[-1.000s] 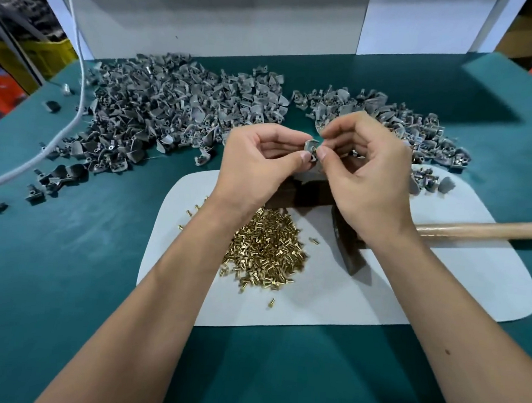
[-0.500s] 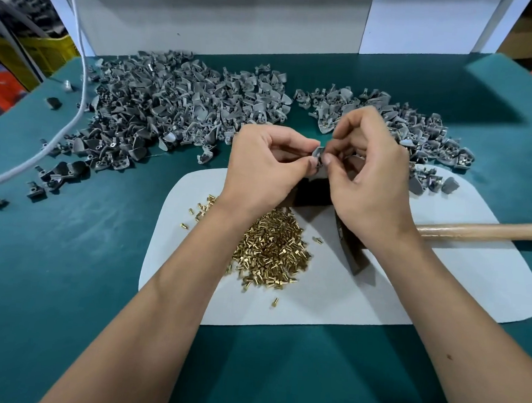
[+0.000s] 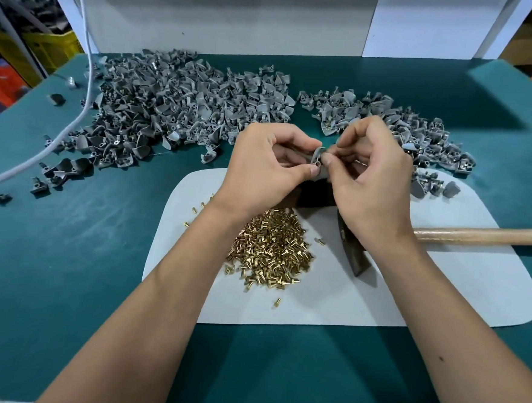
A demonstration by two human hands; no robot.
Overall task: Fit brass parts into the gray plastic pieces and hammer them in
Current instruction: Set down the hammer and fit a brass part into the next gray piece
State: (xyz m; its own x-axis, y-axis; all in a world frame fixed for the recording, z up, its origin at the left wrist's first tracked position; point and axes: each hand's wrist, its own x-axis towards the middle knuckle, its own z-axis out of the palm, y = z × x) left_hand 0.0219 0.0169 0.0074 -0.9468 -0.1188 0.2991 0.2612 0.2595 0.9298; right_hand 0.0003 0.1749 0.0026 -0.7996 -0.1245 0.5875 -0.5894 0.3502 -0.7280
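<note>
We see the left hand (image 3: 270,167) and right hand (image 3: 370,180) together above the white mat (image 3: 440,295), both pinching one gray plastic piece (image 3: 319,161) between fingertips, with the brass-part pile (image 3: 271,249) and the hammer (image 3: 476,235) lying on the mat beneath them.

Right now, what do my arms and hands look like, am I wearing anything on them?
Nothing is worn. Both forearms are bare up to the frame edge: no sleeves, gloves, watch, rings or bands show on the left hand or the right hand. The fingernails look short and unpainted. The right forearm carries a small dark mark on its surface, like a mole. No cables or tape are attached to either arm.
</note>
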